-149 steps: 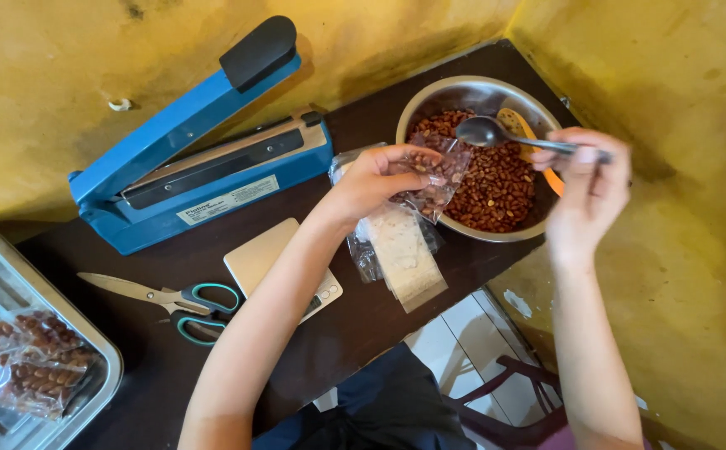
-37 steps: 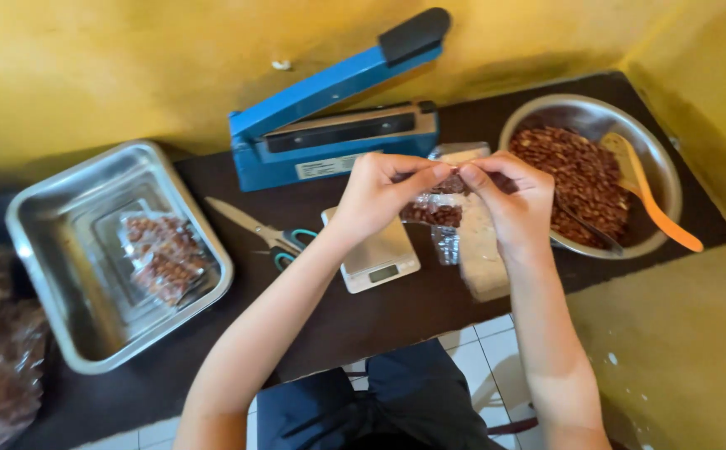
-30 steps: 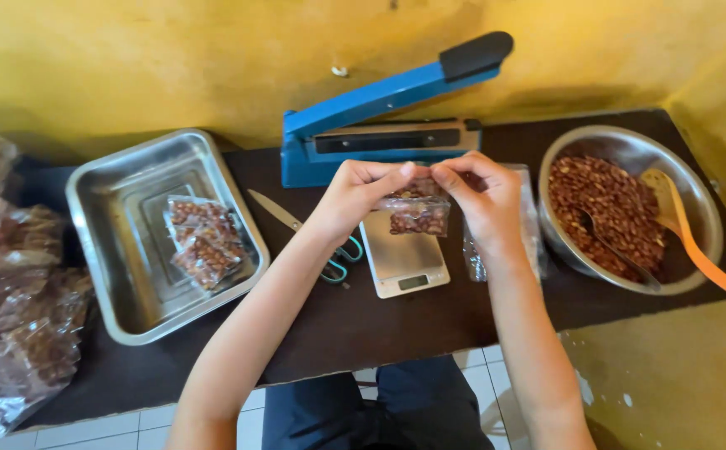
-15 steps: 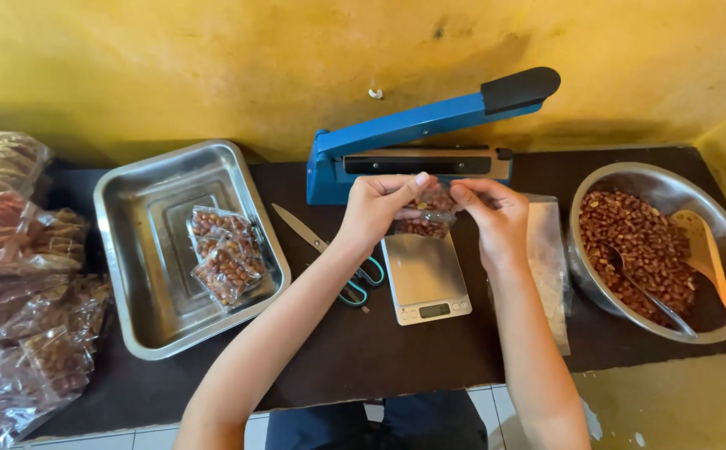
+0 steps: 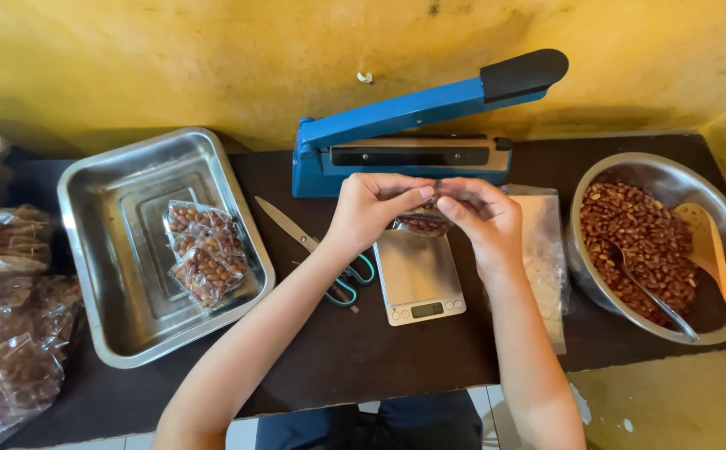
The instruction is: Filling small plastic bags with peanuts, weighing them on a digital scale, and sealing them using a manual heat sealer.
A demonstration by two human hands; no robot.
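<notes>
My left hand (image 5: 371, 204) and my right hand (image 5: 481, 218) both pinch the top of a small clear bag of peanuts (image 5: 422, 222), held just above a small digital scale (image 5: 418, 278). Behind the hands stands a blue heat sealer (image 5: 417, 142) with its black-tipped arm raised. The bag is mostly hidden by my fingers.
A steel tray (image 5: 121, 283) at left holds several filled peanut bags (image 5: 203, 252). Scissors (image 5: 317, 252) lie left of the scale. A stack of empty clear bags (image 5: 542, 250) lies right of it. A steel bowl of peanuts (image 5: 648, 237) holds a spoon (image 5: 648, 290) and an orange spatula (image 5: 720, 271). More filled bags (image 5: 5, 308) pile at far left.
The view has swung left from the bowl to the scale and sealer. Both hands carried the filled bag from the bowl over to the scale.
</notes>
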